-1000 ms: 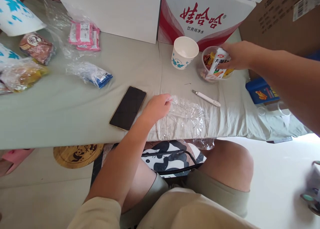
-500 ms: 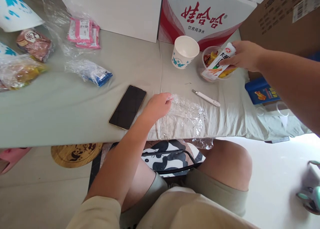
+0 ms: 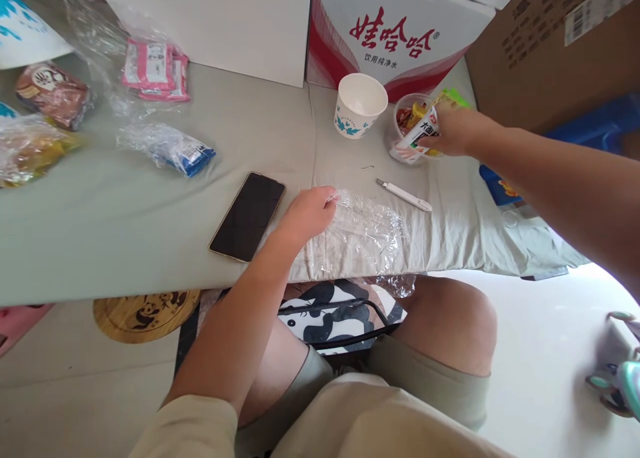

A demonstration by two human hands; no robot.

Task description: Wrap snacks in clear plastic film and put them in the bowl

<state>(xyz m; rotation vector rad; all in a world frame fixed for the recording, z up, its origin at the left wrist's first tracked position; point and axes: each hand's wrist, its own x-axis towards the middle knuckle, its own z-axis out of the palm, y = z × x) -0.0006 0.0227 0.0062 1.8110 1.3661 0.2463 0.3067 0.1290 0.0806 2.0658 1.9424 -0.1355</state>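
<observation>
My left hand (image 3: 311, 211) is closed in a pinch on the edge of a clear plastic bag (image 3: 370, 235), which lies crumpled on the cloth and hangs over the table's front edge. My right hand (image 3: 456, 131) grips a white snack packet (image 3: 419, 135) with dark lettering, at the right side of a round clear plastic tub (image 3: 392, 133). Colourful small packets lie inside that tub, partly covered by the hand. A green and yellow packet (image 3: 454, 97) shows just behind the fingers; whether they hold it too is unclear.
A paper cup (image 3: 357, 108) stands left of the tub. In front lie a slim white utility knife (image 3: 406, 195) and a phone (image 3: 247, 217). Pink packets (image 3: 155, 68) and a blue wrapped packet (image 3: 200, 159) are at left. Cardboard boxes (image 3: 390, 18) line the back.
My right hand has moved lower and closer over the tub with the white packet. A green and yellow packet has come into sight behind it. My left hand keeps its pinch; the view has shifted slightly.
</observation>
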